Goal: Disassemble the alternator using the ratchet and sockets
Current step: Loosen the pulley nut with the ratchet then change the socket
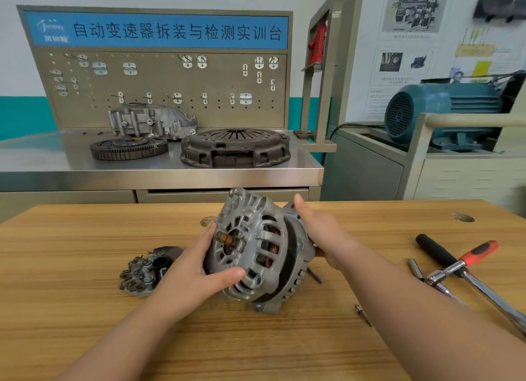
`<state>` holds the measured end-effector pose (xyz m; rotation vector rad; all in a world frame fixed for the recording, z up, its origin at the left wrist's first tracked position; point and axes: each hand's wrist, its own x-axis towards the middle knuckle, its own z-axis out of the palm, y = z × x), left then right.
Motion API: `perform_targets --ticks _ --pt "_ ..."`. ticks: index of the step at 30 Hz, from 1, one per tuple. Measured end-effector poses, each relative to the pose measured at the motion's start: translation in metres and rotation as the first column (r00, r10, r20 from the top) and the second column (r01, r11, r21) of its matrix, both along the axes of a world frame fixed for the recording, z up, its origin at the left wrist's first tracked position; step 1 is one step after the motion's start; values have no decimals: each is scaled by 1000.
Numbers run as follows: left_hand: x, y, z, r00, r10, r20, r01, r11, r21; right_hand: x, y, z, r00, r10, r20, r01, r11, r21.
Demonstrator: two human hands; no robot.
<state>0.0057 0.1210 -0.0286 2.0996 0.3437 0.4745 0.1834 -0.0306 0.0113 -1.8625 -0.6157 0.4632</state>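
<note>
far left on the light wooden table (pixel 85 281) lies a dark grey heap of small removed metal parts (pixel 142 271), just beside the left wrist. the left hand (pixel 196 269) grips the silver cast-aluminium alternator (pixel 256 252) by its slotted end face, fingers curled over the rim near the brown shaft stub and thumb pressed on the lower edge. the alternator sits at the middle of the table, tipped on its side with that end towards the left. copper windings show through its slots. whether its lowest lug touches the wood, i cannot tell.

the right hand (pixel 321 235) clasps the other half of the housing, thumb up along the top; its fingers go round behind and are hidden. a thin loose steel bolt (pixel 314 275) lies just under that hand, and a second long bolt (pixel 363 313) rests near the right forearm. well to the right lie a short chrome socket piece (pixel 415 268), a black-handled tool (pixel 438 252) and an orange-handled tool with a long chrome shaft (pixel 484 281), crossed and untouched.

with bolts out and tools down, the step looks like parting the two housing halves by hand. next calls for an even pull along the shaft, without letting the inner parts drop.
</note>
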Motion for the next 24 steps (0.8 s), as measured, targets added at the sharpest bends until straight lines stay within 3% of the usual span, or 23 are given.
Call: perform_targets --ticks 2,5,7,10,14,18,21,24 --pt "1 3 0 999 -39 -15 40 999 28 -9 -14 -10 996 77 -43 -75 997 35" --pt "3 3 4 993 -101 -60 105 992 66 -20 -39 -25 966 255 32 -257 964 64" --pt "4 2 7 989 -124 -84 129 990 61 -18 -54 -32 923 381 50 -380 925 -19" --pt "5 2 6 990 -119 -73 123 991 54 -9 -67 -31 804 579 135 -527 799 -290" --pt "5 1 3 992 -122 -11 122 992 21 -9 -50 -46 728 494 476 -256 840 -479" --pt "5 -3 0 995 -89 38 90 996 -20 -23 -29 -57 662 363 656 -193 928 -319" --pt "5 -5 -2 995 -80 61 84 994 -68 -24 -26 -57 686 299 663 -195 954 -228" --pt "4 -3 -3 990 -131 51 137 982 -130 -30 -35 -47 773 333 540 -258 943 -211"
